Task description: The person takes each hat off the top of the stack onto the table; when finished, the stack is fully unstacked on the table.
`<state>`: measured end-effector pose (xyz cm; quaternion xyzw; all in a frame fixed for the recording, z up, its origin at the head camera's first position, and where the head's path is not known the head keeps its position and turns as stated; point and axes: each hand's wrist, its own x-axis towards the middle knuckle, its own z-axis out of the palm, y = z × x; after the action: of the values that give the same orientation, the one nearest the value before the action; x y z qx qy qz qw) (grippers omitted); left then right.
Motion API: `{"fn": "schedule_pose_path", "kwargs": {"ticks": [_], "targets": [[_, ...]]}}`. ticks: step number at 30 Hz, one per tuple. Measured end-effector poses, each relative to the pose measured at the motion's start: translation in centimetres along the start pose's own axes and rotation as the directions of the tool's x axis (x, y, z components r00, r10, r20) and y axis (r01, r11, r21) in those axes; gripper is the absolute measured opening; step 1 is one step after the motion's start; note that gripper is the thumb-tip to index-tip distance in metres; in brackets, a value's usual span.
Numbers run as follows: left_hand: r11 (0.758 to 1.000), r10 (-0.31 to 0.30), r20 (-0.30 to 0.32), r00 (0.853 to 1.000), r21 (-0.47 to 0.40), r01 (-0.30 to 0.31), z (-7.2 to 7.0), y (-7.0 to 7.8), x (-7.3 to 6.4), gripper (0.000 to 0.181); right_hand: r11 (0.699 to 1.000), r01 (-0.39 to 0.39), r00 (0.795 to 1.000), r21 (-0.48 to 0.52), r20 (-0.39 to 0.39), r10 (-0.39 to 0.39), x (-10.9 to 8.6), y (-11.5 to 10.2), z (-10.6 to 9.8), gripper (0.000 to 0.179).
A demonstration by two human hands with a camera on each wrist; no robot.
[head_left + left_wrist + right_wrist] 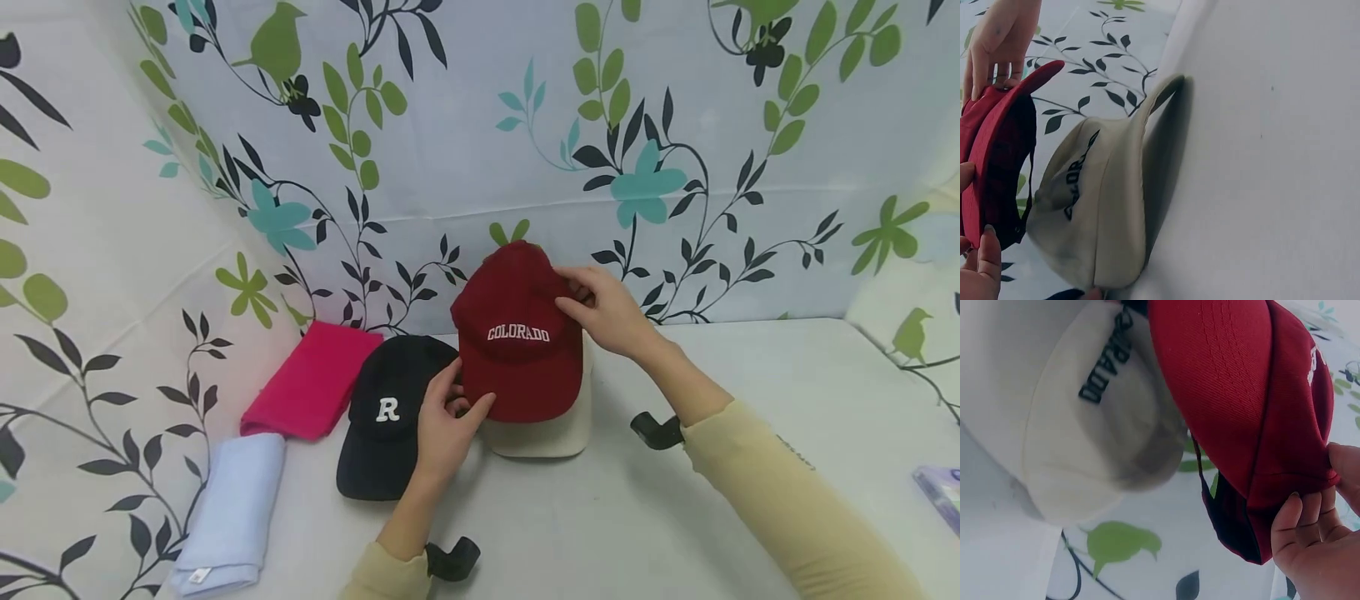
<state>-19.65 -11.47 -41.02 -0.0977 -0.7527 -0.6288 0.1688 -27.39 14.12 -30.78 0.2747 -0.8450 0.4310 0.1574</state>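
Observation:
A dark red baseball cap (517, 367) lettered COLORADO is held up by both hands, its brim toward me. My left hand (442, 425) pinches the brim's left side between thumb and fingers. At the crown's right side, my right hand (607, 310) pinches the fabric. Behind and below the red cap stands a cream cap (536, 440), mostly hidden in the head view; both wrist views show its dark lettering, and a gap separates the two caps there. Left of them sits a black cap (375, 454) with a white R, partly overlapped by my left hand.
A folded pink cloth (311, 383) lies beyond the black cap to the left, with a folded light blue cloth (234, 508) nearer me. Patterned fabric (465, 125) hangs along the back of the white table (570, 533). A purple-and-white packet (941, 496) is at the right edge.

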Motion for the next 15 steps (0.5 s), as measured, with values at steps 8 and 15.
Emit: {"fn": "schedule_pose_path", "kwargs": {"ticks": [8,15], "targets": [[0.998,0.022,0.001,1.000,-0.065,-0.022,3.1,0.1,0.2,0.067,0.998,-0.030,0.999,-0.048,-0.023,0.029,-0.9,1.4,-2.0,0.041],[0.996,0.032,0.005,0.999,-0.085,-0.032,5.5,0.2,0.5,0.066,0.995,-0.087,0.995,-0.049,-0.051,0.085,-1.5,2.5,-3.8,0.042]]}}
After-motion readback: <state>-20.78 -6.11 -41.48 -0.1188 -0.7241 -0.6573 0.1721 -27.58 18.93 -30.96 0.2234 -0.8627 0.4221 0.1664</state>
